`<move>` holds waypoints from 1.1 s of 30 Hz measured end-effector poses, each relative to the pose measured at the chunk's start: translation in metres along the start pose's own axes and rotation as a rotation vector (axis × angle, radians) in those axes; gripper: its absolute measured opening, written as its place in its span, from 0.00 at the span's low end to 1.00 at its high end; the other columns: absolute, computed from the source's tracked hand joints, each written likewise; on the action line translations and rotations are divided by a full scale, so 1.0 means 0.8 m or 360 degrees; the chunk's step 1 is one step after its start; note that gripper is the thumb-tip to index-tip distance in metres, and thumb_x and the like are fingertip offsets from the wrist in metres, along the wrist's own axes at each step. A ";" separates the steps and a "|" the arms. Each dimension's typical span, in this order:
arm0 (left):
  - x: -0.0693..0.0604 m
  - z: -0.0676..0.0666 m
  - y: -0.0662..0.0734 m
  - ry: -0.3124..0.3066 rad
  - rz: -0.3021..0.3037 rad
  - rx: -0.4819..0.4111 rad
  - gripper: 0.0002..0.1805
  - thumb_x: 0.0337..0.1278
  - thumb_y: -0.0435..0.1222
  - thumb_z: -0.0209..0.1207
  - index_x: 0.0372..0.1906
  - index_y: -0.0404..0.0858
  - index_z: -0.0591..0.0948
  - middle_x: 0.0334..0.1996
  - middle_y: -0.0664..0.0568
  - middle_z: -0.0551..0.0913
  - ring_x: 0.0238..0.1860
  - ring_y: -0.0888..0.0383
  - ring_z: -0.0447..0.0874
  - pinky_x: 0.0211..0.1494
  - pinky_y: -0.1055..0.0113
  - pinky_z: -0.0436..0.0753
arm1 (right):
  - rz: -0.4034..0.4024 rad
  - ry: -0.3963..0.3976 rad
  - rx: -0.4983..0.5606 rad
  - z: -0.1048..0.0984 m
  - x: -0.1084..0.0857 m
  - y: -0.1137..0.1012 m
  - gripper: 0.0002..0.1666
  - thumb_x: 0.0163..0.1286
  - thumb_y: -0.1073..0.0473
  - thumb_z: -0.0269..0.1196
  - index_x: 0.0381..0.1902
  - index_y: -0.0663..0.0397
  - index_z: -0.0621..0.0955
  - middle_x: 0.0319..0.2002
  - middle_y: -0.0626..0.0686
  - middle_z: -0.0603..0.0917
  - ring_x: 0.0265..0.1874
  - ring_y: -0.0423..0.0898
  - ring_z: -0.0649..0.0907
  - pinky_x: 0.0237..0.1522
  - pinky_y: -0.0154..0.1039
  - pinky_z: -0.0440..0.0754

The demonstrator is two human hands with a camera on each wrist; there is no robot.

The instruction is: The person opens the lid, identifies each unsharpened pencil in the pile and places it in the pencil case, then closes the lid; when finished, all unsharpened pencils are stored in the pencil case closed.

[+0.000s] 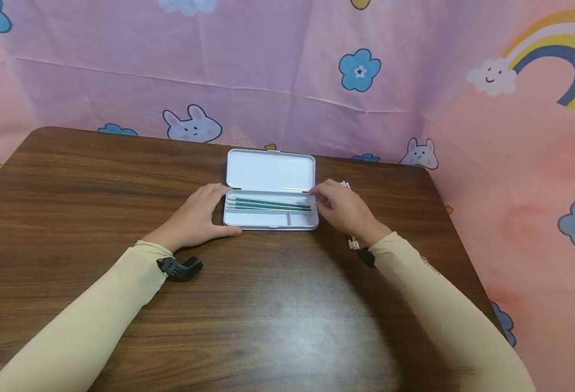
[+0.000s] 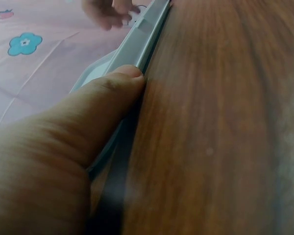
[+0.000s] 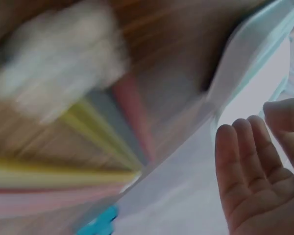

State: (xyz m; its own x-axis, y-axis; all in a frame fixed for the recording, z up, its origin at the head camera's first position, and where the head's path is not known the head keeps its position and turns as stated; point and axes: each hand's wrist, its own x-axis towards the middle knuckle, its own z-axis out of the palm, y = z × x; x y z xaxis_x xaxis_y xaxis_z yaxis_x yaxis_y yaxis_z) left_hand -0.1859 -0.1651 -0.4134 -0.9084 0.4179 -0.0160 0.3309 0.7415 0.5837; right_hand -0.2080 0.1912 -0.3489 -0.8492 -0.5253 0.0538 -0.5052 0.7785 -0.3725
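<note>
A white pencil case (image 1: 255,219) lies on the table, its lid (image 1: 270,170) raised at the back. Several green pencils (image 1: 273,204) rest lengthwise in its rear compartment. My left hand (image 1: 194,218) holds the case's left end, fingers by the back corner and thumb (image 2: 112,83) against the front edge. At the right end, my right hand (image 1: 344,209) hovers near the hinge corner, its fingers loosely bent; I see nothing in it. Partly hidden beneath that hand are more pencils (image 1: 353,243) on the table, which appear as blurred coloured sticks in the right wrist view.
The brown wooden table (image 1: 268,305) stretches to a patterned pink and purple cloth (image 1: 268,71) at the back and right. Smaller compartments fill the front part of the case. A dark wrist device (image 1: 181,268) sits at the left cuff.
</note>
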 end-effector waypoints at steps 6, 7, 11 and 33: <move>0.000 0.000 -0.001 0.0007 0.0008 0.0000 0.58 0.52 0.66 0.69 0.79 0.38 0.62 0.78 0.41 0.61 0.78 0.41 0.55 0.78 0.37 0.58 | 0.0354 0.0054 0.0184 -0.030 -0.034 0.047 0.16 0.74 0.65 0.61 0.58 0.62 0.82 0.50 0.59 0.83 0.48 0.56 0.84 0.52 0.53 0.84; 0.000 0.000 -0.001 0.0009 0.0009 0.0001 0.58 0.52 0.67 0.69 0.79 0.38 0.62 0.77 0.41 0.61 0.78 0.41 0.55 0.78 0.37 0.58 | 0.0416 0.0046 0.0205 -0.034 -0.040 0.055 0.17 0.75 0.65 0.61 0.59 0.63 0.81 0.51 0.60 0.83 0.50 0.57 0.84 0.54 0.55 0.83; 0.000 0.000 -0.003 0.0009 0.0012 0.0003 0.58 0.51 0.68 0.68 0.79 0.38 0.62 0.77 0.42 0.62 0.78 0.41 0.56 0.78 0.37 0.59 | 0.0600 -0.0036 0.0243 -0.046 -0.061 0.079 0.20 0.75 0.62 0.61 0.62 0.64 0.78 0.54 0.64 0.83 0.53 0.61 0.83 0.57 0.58 0.81; 0.003 0.004 -0.001 0.0018 0.0004 -0.0007 0.57 0.51 0.67 0.69 0.78 0.39 0.63 0.77 0.41 0.62 0.78 0.41 0.56 0.78 0.37 0.57 | 0.0933 -0.0361 0.0558 -0.040 -0.087 0.100 0.21 0.75 0.66 0.62 0.62 0.66 0.76 0.50 0.65 0.81 0.42 0.53 0.85 0.39 0.43 0.90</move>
State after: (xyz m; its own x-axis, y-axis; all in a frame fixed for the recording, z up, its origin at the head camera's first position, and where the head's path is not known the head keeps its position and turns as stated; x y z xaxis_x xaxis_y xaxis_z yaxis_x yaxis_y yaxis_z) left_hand -0.1876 -0.1633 -0.4166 -0.9104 0.4138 -0.0054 0.3320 0.7382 0.5872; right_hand -0.1946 0.3013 -0.3527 -0.8934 -0.1428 -0.4260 0.1357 0.8181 -0.5589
